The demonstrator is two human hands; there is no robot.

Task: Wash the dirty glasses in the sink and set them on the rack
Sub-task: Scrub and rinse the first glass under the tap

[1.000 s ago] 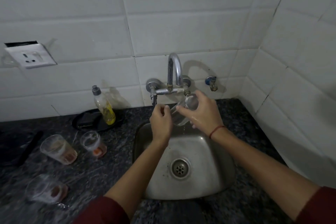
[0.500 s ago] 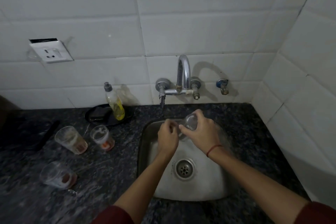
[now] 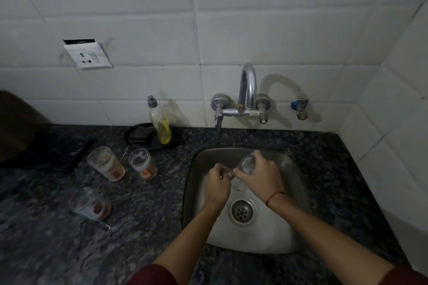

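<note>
— Where is the glass now?

— The glass (image 3: 246, 165) is over the sink (image 3: 289, 227), right of centre, tilted with its base uppermost. The right hand (image 3: 259, 176) is wrapped round it. The left hand (image 3: 218, 184) is curled, with its fingertips pinching the lower rim.

— And the others?

— On the table (image 3: 139, 227), left of the sink. A tall dirty glass (image 3: 106, 164) stands just beside a shorter dirty glass (image 3: 142, 164), with a third dirty glass (image 3: 89, 203) nearer the lower left. A soap bottle (image 3: 161, 122) stands above them by the wall.
</note>
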